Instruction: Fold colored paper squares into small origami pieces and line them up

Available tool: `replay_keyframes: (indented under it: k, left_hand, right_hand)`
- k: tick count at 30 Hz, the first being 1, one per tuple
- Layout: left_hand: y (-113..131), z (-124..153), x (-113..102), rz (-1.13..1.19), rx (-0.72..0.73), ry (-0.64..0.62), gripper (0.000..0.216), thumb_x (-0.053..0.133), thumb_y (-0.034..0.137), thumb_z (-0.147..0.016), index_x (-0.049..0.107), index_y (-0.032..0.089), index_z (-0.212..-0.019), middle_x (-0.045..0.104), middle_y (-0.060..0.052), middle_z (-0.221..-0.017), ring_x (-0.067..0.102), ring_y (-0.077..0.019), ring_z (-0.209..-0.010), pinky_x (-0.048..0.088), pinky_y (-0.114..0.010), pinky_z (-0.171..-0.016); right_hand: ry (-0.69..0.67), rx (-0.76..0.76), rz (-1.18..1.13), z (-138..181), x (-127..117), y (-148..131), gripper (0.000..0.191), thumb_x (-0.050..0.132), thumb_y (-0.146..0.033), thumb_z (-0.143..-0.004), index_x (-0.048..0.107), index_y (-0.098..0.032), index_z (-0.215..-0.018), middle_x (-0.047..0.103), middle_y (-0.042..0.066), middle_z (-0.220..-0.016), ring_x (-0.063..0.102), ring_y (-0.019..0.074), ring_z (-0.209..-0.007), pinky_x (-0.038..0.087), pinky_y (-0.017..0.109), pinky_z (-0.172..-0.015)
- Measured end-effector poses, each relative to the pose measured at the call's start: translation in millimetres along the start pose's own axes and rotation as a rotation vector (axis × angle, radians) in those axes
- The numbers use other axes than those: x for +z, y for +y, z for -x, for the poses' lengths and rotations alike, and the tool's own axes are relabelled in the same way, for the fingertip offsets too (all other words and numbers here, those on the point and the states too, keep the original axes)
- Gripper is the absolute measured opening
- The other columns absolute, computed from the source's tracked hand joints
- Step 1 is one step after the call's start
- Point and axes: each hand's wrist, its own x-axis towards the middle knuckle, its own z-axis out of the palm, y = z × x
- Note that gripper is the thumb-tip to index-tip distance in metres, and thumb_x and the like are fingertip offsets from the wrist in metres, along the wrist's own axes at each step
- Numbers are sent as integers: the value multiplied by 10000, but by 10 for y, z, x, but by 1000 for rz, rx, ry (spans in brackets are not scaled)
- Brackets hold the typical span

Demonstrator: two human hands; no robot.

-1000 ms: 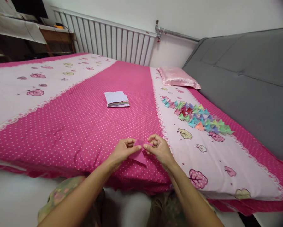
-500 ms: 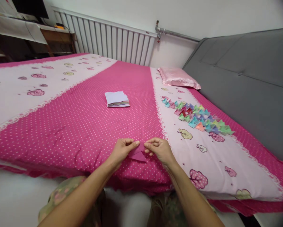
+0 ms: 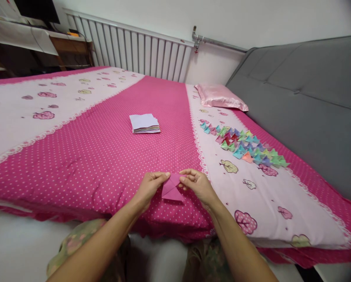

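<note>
Between my two hands is a partly folded piece of pink origami paper [image 3: 172,191], held just above the near edge of the bed. My left hand [image 3: 152,185] pinches its upper left corner between thumb and fingers. At the upper right corner, my right hand [image 3: 196,183] grips the paper the same way, with the fingertips partly behind it. Crossing crease lines show on the paper, and its lower part flares into a wide point. The paper's back side is hidden.
A stack of square paper [image 3: 145,123] lies ahead on the pink dotted bedspread [image 3: 113,145]. To the right stand rows of small folded paper boats [image 3: 245,147] in several colours. Farther back are a pink pillow [image 3: 220,97], a grey headboard [image 3: 304,86] and a white radiator [image 3: 134,43].
The pink paper has opened out and turned to face me more, showing its creases. My left hand has shifted slightly left along its edge.
</note>
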Motion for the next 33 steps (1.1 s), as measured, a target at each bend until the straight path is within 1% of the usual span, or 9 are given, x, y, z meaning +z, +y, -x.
replay_keyframes:
  k: [5,12,17,20,23,26,29,31,33]
  left_hand:
    - [-23,12,21,-10,-1,52,363,656,354,-678,476,155,-433,353,65,-381,262,-42,-362,236,-217,-412]
    - [-37,-11,9,-12,-21,16,215,601,337,-727,646,127,-716,582,-16,-556,511,-102,-489,399,-230,-521]
    - [-18,-33,-113,-500,417,45,313,464,208,-808,599,207,-1091,640,-76,-1024,577,-175,-932,427,-326,-837]
    - [-22,-36,-166,-787,660,-104,401,409,109,-797,577,247,-1135,523,-54,-1256,437,-185,-1177,297,-383,-1000]
    - [-70,-49,-176,-900,750,-222,468,439,65,-749,558,263,-1156,511,-33,-1272,387,-185,-1227,274,-398,-1021]
    - [-109,-54,-153,-859,740,-200,426,480,80,-740,597,264,-1107,607,-38,-1149,456,-189,-1172,304,-378,-1001]
    - [-94,-40,-109,-720,613,-101,333,532,117,-726,664,267,-993,668,-34,-1024,564,-196,-1027,370,-338,-928]
    - [-69,-30,-77,-584,442,-35,238,563,164,-720,699,243,-899,702,-24,-849,622,-184,-800,444,-297,-763]
    - [-52,-23,-48,-415,257,15,138,595,258,-720,709,181,-733,643,-2,-575,536,-123,-506,402,-229,-529]
  right_hand:
    - [1,4,11,28,69,38,397,750,-293,-591,558,-163,-914,570,-55,-524,520,80,-443,379,174,-432]
    - [-6,35,-71,15,64,6,393,740,-285,-602,542,-163,-919,593,-43,-505,546,81,-453,413,169,-472]
    - [43,129,-188,4,11,-10,384,749,-236,-577,552,-160,-897,586,-48,-491,506,54,-416,364,127,-422]
    - [48,191,-274,-3,-24,-20,368,748,-217,-569,559,-175,-882,591,-50,-509,501,48,-411,340,115,-397]
    - [43,228,-297,-6,-28,-18,314,743,-199,-566,577,-179,-831,600,-44,-527,510,50,-419,332,117,-390]
    - [32,226,-287,-8,-7,-4,256,742,-203,-567,600,-169,-778,609,-32,-555,521,54,-450,349,129,-412]
    - [-4,167,-242,-6,3,-11,241,716,-294,-623,622,-166,-804,620,-13,-622,531,68,-496,379,156,-451]
    - [9,84,-126,1,-5,-37,274,656,-393,-685,632,-165,-836,594,-15,-591,514,80,-487,380,178,-457]
    - [61,-44,48,12,-14,-71,304,621,-433,-712,641,-167,-857,571,-17,-581,506,93,-509,387,196,-480]
